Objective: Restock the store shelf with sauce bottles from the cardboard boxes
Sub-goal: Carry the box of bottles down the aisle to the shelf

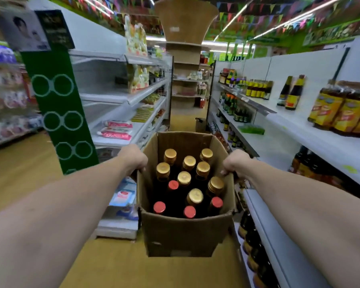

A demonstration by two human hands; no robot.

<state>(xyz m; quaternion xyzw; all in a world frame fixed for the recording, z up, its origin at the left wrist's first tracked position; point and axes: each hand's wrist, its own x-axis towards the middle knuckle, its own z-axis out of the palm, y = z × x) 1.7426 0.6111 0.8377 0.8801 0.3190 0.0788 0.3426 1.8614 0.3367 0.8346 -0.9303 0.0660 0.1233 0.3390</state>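
Holds the box [181,233] clear of the floor [112,267], mid-aisle, out in front at arm's length. Grips the top of its left wall with the left hand [133,157], fingers hooked over the rim. Does the same on the right wall with the right hand [237,163], fingertips curled inside.

Likely heavy: packed with twelve upright bottles [184,177], probably glass, so breakable and apt to knock together if tilted. Soft cardboard, so the rim grip may strain or tear it. Safer to take from underneath, or to set down before unloading. Best to lift each bottle by the neck just under the cap, then steady the body with the other hand. Smooth sides could slip.

Plain brown, open-topped, creased at the near corners. Dark contents throughout: red caps [159,207] on four, mostly nearest, gold caps [194,196] on eight, mostly beyond.

Just right of the box, a white shelf [299,129] with bare stretches and some dark yellow-labelled stock [291,93]. Farther off, a wooden display [185,59] closes the aisle.
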